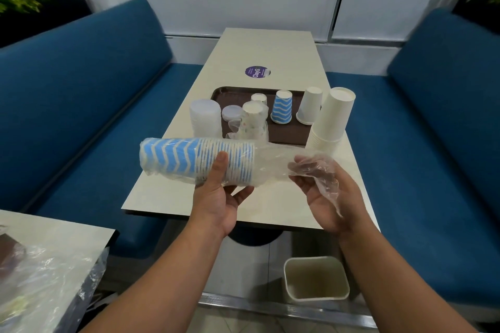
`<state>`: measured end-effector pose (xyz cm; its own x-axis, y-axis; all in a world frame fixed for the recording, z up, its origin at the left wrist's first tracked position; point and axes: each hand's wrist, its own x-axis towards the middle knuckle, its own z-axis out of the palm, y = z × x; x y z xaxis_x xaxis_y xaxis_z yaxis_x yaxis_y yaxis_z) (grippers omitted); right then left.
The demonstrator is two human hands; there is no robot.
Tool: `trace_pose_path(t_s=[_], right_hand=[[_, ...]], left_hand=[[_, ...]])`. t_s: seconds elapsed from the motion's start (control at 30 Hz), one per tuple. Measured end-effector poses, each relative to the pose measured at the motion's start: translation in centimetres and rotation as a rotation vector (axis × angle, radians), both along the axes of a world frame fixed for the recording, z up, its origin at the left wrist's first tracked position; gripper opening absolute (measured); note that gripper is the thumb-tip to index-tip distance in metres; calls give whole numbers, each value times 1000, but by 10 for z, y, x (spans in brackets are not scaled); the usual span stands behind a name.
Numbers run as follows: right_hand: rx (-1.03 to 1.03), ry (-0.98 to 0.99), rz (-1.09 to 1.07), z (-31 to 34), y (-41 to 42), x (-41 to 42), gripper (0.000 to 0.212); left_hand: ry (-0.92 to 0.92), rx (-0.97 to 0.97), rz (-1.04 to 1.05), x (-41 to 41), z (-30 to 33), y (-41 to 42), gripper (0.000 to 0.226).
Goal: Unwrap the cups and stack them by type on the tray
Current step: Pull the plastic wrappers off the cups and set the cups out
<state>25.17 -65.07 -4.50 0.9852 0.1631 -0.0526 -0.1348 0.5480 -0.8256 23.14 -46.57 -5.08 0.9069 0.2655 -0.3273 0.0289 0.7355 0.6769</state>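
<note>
I hold the sleeve of blue wavy cups (197, 161) lying sideways above the near end of the table (270, 205). My left hand (216, 192) cradles it from below, thumb curled over the rims, a firm grip round the stack. My right hand (322, 186) pinches the loose end of the clear plastic wrap (278, 165) bunched in its fingers. To do this well, I judge I should keep the left grip steady on the cups without crushing their rims and draw the wrap straight off along the stack's length, so the cups slide out together and don't scatter.

The brown tray (286, 132) sits further along the table. It carries one blue wavy cup (282, 107) upside down, a plain white cup (310, 105) beside it, a patterned stack (253, 123) in loosened wrap, a smaller cup behind and a clear lid (231, 112). A tall white cup stack (331, 121) stands at the tray's right edge, clear lids (205, 119) at its left. A bin (316, 278) waits on the floor below.
</note>
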Motion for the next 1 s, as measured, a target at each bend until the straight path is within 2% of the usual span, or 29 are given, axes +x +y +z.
trace_pose_path(t_s=[0.07, 0.2, 0.23, 0.3, 0.33, 0.37, 0.4, 0.5, 0.57, 0.63, 0.7, 0.73, 0.77, 0.8, 0.83, 0.9, 0.97, 1.0], right_hand=[[42, 47, 101, 1, 0, 0, 36], [54, 95, 246, -7, 6, 2, 46], [-108, 36, 292, -7, 7, 2, 38], [-693, -136, 260, -4, 10, 1, 12], [-869, -181, 162, -1, 14, 1, 10], [-886, -189, 117, 0, 15, 1, 15], [-846, -209, 105, 4, 18, 1, 24], [-388, -262, 255, 12, 32, -13, 64], [-235, -240, 148, -3, 45, -17, 98], [-135, -324, 14, -29, 41, -14, 115], [-243, -185, -46, -47, 26, -12, 102], [-162, -133, 94, -58, 23, -4, 87], [-15, 28, 194, -54, 18, 3, 66], [-43, -23, 210, -58, 13, 15, 44], [29, -34, 213, -56, 9, 17, 33], [72, -31, 175, -47, 16, 8, 27], [176, 127, 154, -55, 18, 11, 24], [220, 188, 109, -57, 19, 10, 25]], left_hand=[[0, -9, 5, -1, 1, 0, 62], [-5, 15, -22, -4, 1, -3, 60], [-10, 20, -32, -4, 1, -3, 57], [-27, 41, -52, -6, 0, -3, 52], [-36, 58, -56, -6, -1, -2, 52], [-45, 81, -56, -6, -1, -1, 54], [-63, 110, -61, -6, 0, -1, 56], [-145, 288, -127, -3, 1, -7, 52], [-194, 452, -222, 4, 3, -10, 55], [-242, 595, -291, 9, 10, -6, 76], [-248, 665, -214, 13, 17, 8, 98], [-246, 710, -144, 15, 22, 16, 96], [-251, 766, -99, 16, 26, 24, 84], [-258, 825, -90, 16, 30, 30, 69], [-255, 883, -102, 17, 31, 36, 55], [-228, 994, -109, 22, 33, 43, 32], [-235, 1104, -57, 26, 38, 44, 14], [-245, 1156, -16, 28, 41, 42, 13]])
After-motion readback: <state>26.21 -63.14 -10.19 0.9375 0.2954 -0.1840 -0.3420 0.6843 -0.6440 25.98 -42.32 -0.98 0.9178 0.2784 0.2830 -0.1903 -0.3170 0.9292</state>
